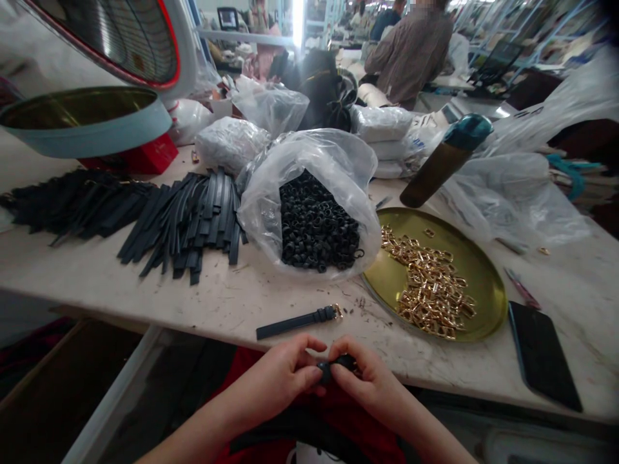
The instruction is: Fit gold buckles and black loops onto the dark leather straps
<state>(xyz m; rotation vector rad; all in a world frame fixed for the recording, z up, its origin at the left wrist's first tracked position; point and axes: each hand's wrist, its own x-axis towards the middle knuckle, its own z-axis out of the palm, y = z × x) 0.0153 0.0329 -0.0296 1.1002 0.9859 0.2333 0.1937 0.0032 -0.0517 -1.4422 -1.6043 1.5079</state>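
Close together at the table's front edge, my left hand (290, 372) and my right hand (363, 374) both pinch a small black strap (325, 372). Most of that strap is hidden by my fingers. Just beyond my hands lies another black strap (294, 323), with loops on it and a gold buckle (337, 312) at its right end. An open plastic bag (261, 238) full of small black loops (314, 225) stands farther back. Right of it, a round gold tray (488, 290) carries a heap of gold buckles (432, 290).
Piles of black straps (193, 219) lie at left, near a fan (169, 38) and a pale blue round pan (97, 138). At right are a phone (544, 354), small snips (522, 289) and a dark bottle (445, 158). A person (411, 51) stands in the background.
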